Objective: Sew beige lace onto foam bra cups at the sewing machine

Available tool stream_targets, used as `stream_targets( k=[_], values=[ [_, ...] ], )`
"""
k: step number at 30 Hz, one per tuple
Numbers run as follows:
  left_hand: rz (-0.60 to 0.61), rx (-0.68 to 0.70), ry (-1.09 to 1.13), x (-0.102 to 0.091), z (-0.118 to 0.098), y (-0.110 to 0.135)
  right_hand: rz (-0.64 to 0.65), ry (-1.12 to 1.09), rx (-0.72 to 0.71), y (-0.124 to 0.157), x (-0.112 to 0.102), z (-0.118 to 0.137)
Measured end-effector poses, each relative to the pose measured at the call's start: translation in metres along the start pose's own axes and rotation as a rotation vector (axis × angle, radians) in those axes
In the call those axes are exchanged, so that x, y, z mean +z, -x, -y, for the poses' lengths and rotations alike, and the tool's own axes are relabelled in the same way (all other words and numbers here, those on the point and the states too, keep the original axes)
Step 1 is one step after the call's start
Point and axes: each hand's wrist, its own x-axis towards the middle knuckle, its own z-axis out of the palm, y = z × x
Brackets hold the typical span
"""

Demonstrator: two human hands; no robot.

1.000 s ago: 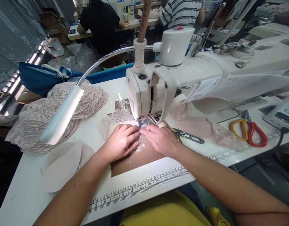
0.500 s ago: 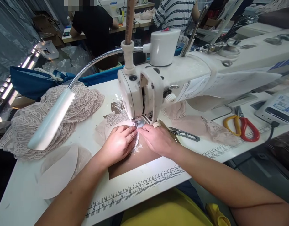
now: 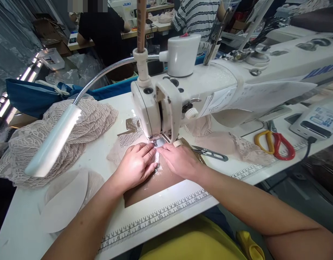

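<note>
Left hand (image 3: 135, 163) laid over pale lace piece (image 3: 130, 138) by machine head (image 3: 146, 108), right hand's (image 3: 181, 159) fingertips alongside; pinching or just pressing, cannot tell; uneven pressure could skew lace, fingers so near machine head could get pricked; far machine (image 3: 121, 11) reads JUKI, ruler strip (image 3: 158, 217) numbered, machine arm (image 3: 280, 61) lettering cut off
</note>
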Motion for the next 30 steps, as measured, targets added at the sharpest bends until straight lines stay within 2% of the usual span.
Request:
stream_targets(
  k=[8,11,16,24,30],
  values=[
    [-0.028,0.009,0.035,-0.004,0.003,0.005,-0.053,-0.073,0.001,0.004,0.0,-0.005],
    [-0.04,0.055,0.059,-0.007,0.003,0.006,-0.075,-0.109,-0.059,0.005,0.0,-0.007],
    [-0.052,0.093,0.052,-0.008,-0.002,0.005,-0.022,-0.071,-0.145,0.007,0.0,-0.007],
    [-0.07,0.055,0.032,-0.001,0.002,0.003,0.041,0.022,-0.069,0.004,-0.004,0.0],
    [-0.082,0.028,0.014,0.002,0.008,-0.001,0.022,0.059,0.001,-0.001,-0.004,0.004]
  ],
)
